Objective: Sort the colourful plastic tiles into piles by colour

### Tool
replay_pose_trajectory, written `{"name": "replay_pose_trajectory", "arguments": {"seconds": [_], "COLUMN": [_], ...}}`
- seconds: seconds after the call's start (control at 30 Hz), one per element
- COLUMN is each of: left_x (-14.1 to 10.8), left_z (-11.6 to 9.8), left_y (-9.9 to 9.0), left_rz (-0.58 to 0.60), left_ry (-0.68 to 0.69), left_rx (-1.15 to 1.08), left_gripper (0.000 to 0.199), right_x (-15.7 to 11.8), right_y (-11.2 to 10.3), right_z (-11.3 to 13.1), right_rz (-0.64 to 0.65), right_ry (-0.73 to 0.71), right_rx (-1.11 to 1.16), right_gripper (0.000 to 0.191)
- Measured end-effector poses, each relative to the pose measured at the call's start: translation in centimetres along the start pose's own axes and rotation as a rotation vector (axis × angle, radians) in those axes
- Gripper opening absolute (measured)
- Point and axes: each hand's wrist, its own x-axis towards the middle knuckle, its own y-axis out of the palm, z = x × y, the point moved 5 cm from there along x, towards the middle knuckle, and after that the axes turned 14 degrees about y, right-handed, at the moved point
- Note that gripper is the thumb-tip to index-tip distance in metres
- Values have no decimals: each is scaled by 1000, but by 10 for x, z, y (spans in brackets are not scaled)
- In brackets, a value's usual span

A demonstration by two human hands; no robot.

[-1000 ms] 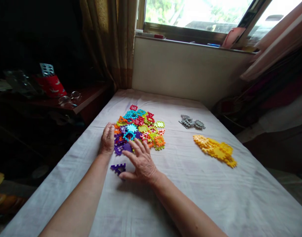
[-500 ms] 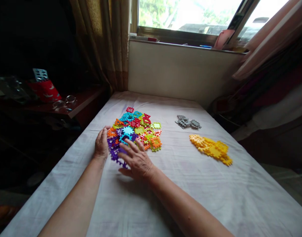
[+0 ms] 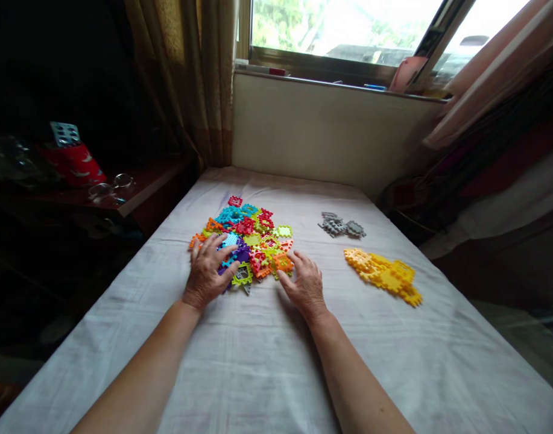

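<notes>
A mixed pile of notched plastic pieces [image 3: 251, 240] in red, blue, green, orange and purple lies on the cloth-covered surface [image 3: 258, 361]. My left hand [image 3: 207, 268] rests over the pile's near left side, fingers spread, hiding some purple and blue pieces. Close to its thumb is a lime green square piece [image 3: 242, 274]. At the pile's right edge, my right hand [image 3: 307, 280] has its fingers apart, with the fingertips beside an orange piece [image 3: 282, 263]. Farther right lie yellow pieces [image 3: 387, 274], and behind them a small group of grey pieces [image 3: 337, 225].
On the left, a dark red table [image 3: 154, 178] bears eyeglasses [image 3: 111, 188] and a red container [image 3: 77, 166]. A wall [image 3: 312, 126] and window stand behind the surface. Curtains hang at both sides.
My right hand has moved right, off the purple pieces to the pile's right edge. My left hand has shifted right onto the pile. A lime green piece now shows at the near edge.
</notes>
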Motion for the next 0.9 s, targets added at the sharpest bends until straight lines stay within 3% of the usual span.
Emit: {"name": "replay_pose_trajectory", "arguments": {"seconds": [0.1, 0.17, 0.3, 0.43, 0.53, 0.67, 0.9], "left_x": [1, -1, -5, -8, -8, -7, -5], "left_z": [-37, -45, -28, -16, -16, -19, -23], "left_y": [16, 24, 25, 24, 25, 27, 25], "left_rz": [233, 315, 258, 215, 230, 268, 249], "left_ry": [208, 224, 100, 65, 57, 57, 51], "left_rx": [3, 37, 138, 161, 124, 88, 86], "left_gripper": [34, 35, 41, 45, 49, 46, 32], "right_x": [-1, -1, 2, -2, -8, -11, -13], "right_y": [4, 5, 2, -1, 5, 16, 17], "right_z": [6, 7, 5, 22, 40, 52, 52], "right_rz": [58, 61, -4, 25, 92, 143, 135], "right_ry": [-46, -52, -30, -190, -290, -288, -304], "right_rx": [-4, -7, -3, 19, -6, -67, -55], "right_gripper": [33, 27, 27, 26, 29, 34, 12]}}
